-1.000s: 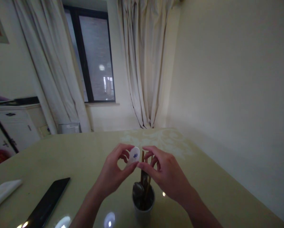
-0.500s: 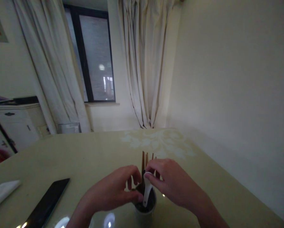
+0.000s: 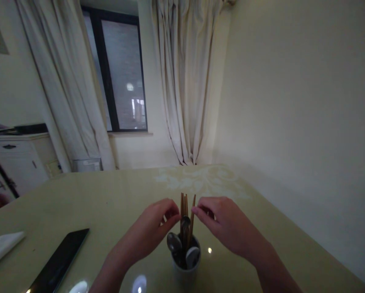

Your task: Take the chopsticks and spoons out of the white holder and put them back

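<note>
A light cup point(image 3: 186, 276) stands on the table in front of me, holding several wooden chopsticks, metal spoons and a white spoon. My left hand point(image 3: 159, 217) is at the cup's left, fingers curled and fingertips pinched against the left chopsticks point(image 3: 181, 207). On the other side, my right hand point(image 3: 220, 213) pinches the upper part of a chopstick point(image 3: 192, 221) that leans right. One metal spoon point(image 3: 174, 242) rests at the left rim, bowl up. Another metal spoon point(image 3: 185, 221) stands among the chopsticks. The white spoon point(image 3: 192, 256) sits low at the right rim.
A black flat object point(image 3: 60, 260) lies on the table point(image 3: 124, 195) to the left, with a white object point(image 3: 3, 246) beyond it. The wall point(image 3: 307, 142) runs along the table's right side. Curtains point(image 3: 188, 81) and a window point(image 3: 124, 77) are behind the table.
My right hand has let go of the white spoon, which now sits in the cup, and has moved up to a chopstick. My left hand has risen from the cup's rim to the chopsticks.
</note>
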### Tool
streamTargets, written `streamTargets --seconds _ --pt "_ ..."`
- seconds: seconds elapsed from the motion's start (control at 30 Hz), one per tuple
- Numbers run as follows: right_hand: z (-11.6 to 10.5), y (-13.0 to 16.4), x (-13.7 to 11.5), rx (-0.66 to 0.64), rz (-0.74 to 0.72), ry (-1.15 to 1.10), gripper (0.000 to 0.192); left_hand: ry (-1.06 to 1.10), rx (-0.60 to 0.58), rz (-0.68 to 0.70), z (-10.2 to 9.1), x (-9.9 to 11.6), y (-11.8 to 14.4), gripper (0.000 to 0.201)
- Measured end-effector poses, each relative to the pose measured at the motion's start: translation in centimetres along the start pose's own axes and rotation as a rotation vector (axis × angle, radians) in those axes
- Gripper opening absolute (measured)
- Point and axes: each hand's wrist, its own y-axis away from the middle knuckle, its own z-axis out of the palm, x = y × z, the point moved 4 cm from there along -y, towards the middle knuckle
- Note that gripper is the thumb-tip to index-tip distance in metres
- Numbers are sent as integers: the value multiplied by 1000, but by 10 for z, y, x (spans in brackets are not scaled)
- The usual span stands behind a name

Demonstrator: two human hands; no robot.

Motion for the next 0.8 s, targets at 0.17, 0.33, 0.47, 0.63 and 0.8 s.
streamTargets --seconds 0.17,0.33,0.47,0.63,0.8 --pt "21 11 24 32 1 -95 55 155 340 49 13 -12 -2 36" --pt "101 46 62 399 -18 -480 91 397 689 -129 67 -67 29 54" --pt "155 63 66 403 -99 -548 126 373 507 -188 99 -96 40 47" --pt "173 60 57 313 -79 -446 136 223 366 -147 106 -103 33 28" --pt "170 51 76 413 57 -454 119 60 347 -107 113 -109 31 32"
